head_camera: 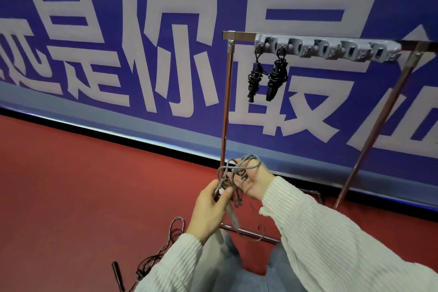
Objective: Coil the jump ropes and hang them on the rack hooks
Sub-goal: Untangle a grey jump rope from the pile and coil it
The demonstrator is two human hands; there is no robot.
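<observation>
Left hand (208, 206) and right hand (254, 184) grip grey rope (239, 168) — red floor (83, 185), blue banner wall (118, 31).

Large white characters "你" and "最" on the blue banner (208, 54)

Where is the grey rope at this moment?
In the head view the grey rope is low in the centre, held between the left hand and right hand, in front of the rack.

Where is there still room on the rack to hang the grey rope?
The two leftmost hooks hold black ropes, so it's crowded there. The hook strip looks bare to their right, up to the rack's right leg.
</observation>
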